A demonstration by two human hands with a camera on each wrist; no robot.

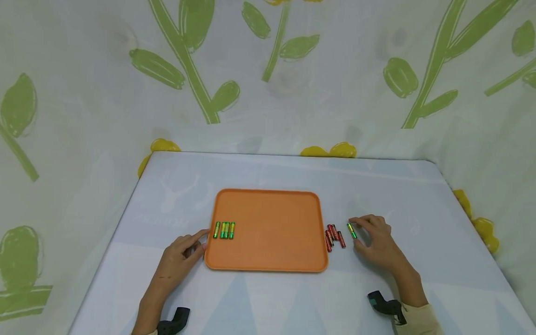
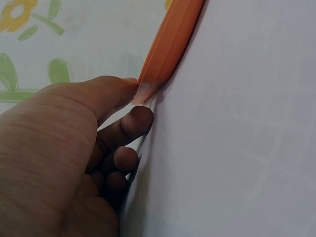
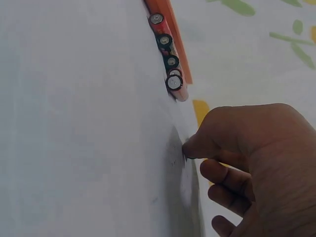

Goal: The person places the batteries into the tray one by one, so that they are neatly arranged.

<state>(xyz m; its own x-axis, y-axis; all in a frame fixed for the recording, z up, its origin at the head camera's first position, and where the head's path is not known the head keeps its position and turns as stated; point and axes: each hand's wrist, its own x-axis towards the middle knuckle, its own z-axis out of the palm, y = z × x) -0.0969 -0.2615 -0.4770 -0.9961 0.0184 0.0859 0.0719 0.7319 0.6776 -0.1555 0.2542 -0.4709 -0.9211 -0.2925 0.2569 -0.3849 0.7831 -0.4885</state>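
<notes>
Several green-and-gold batteries [image 1: 224, 230] lie side by side at the left end of the orange tray [image 1: 268, 232]. My left hand [image 1: 181, 258] touches the tray's left edge with thumb and index finger; in the left wrist view the thumb [image 2: 116, 91] meets the orange rim [image 2: 168, 44]. To the right of the tray, my right hand [image 1: 378, 244] pinches a green battery [image 1: 351, 231] by its two ends, between thumb and index finger. In the right wrist view the right hand [image 3: 261, 153] mostly hides that battery.
Several red batteries [image 1: 335, 236] lie in a loose cluster against and beside the tray's right edge; their ends [image 3: 175, 82] show in the right wrist view. The white table [image 1: 268, 298] meets a leaf-patterned cloth wall [image 1: 268, 116] at its back edge.
</notes>
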